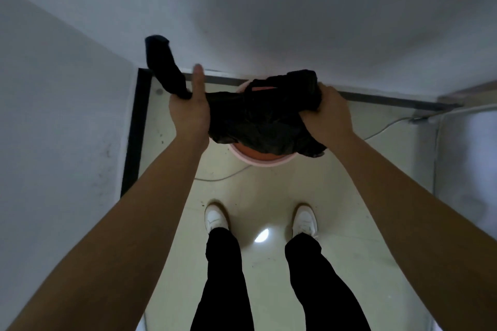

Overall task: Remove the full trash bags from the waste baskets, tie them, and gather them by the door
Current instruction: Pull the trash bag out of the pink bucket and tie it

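Observation:
A black trash bag (pixel 258 121) hangs stretched between my two hands above a pink waste basket (pixel 262 160) that stands on the floor by the wall. My left hand (pixel 189 109) grips one twisted end of the bag, and that end sticks up past the hand toward the wall. My right hand (pixel 329 113) holds the other bunched end, fingers curled round it. The bag covers most of the basket's opening, so what lies inside is hidden.
White walls close in at the left and ahead, with a dark skirting strip (pixel 134 131) along the floor. A thin grey cable (pixel 223 177) runs over the pale tiles near the basket. My feet in white shoes (pixel 215 217) stand just behind it.

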A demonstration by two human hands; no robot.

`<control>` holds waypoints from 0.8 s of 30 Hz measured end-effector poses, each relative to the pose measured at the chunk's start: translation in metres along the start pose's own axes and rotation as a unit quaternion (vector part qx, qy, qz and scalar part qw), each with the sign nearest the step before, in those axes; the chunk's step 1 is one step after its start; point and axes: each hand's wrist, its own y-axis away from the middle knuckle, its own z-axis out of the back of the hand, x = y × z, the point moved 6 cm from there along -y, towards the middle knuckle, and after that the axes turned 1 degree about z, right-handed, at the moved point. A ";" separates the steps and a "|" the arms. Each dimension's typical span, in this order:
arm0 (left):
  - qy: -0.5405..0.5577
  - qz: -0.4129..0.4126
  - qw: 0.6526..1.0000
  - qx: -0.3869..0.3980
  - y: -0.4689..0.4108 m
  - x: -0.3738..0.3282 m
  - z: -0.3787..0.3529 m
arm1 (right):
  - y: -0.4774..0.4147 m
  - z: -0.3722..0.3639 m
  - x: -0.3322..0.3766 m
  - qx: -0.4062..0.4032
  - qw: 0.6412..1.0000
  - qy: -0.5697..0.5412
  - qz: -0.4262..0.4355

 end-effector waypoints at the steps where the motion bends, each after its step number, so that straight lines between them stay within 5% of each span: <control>1: -0.016 -0.009 1.000 0.002 0.006 -0.001 0.006 | 0.005 0.002 0.008 0.016 0.997 -0.070 -0.010; 4: -0.002 -0.004 1.000 -0.027 0.032 -0.006 0.031 | 0.035 0.014 0.041 0.051 0.967 -0.248 -0.039; 9: 0.062 0.025 0.994 -0.081 0.076 -0.001 0.082 | 0.083 0.034 0.085 -0.034 0.946 -0.323 -0.008; 14: 0.054 0.007 0.992 -0.113 0.099 0.018 0.132 | 0.132 -0.002 0.113 0.001 0.912 -0.407 -0.041; 18: 0.088 0.032 0.993 -0.074 0.098 0.047 0.178 | 0.179 -0.034 0.111 -0.018 0.898 -0.432 -0.085; 24: 0.225 0.087 0.969 0.055 0.094 0.090 0.236 | 0.261 -0.090 0.079 -0.047 0.821 -0.527 -0.214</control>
